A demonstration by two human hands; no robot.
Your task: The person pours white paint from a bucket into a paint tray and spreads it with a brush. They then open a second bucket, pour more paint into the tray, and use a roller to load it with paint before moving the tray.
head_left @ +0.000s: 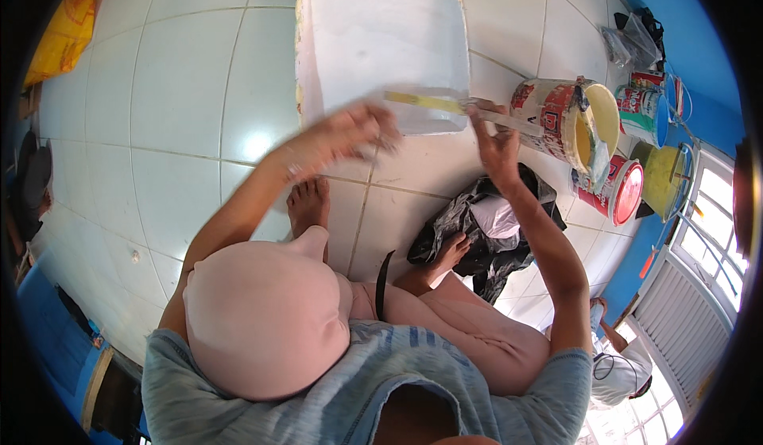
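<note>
My right hand (497,148) is closed round a long flat strip (427,102), yellow along its left part and greyish toward its right end. The strip lies level over the near right corner of a white rectangular tray (304,87), which has a smooth white surface inside and stained edges. My left hand (342,139), smeared by motion, is beside the tray's near left corner, apart from the strip. Whether its fingers hold anything cannot be made out.
Paint-smeared buckets (548,119) stand at the right, with a red-lidded tub (612,191) nearer. A black plastic bag (477,199) lies by my right foot. A yellow sack (63,28) is at the far left. Another person (620,373) is at the lower right.
</note>
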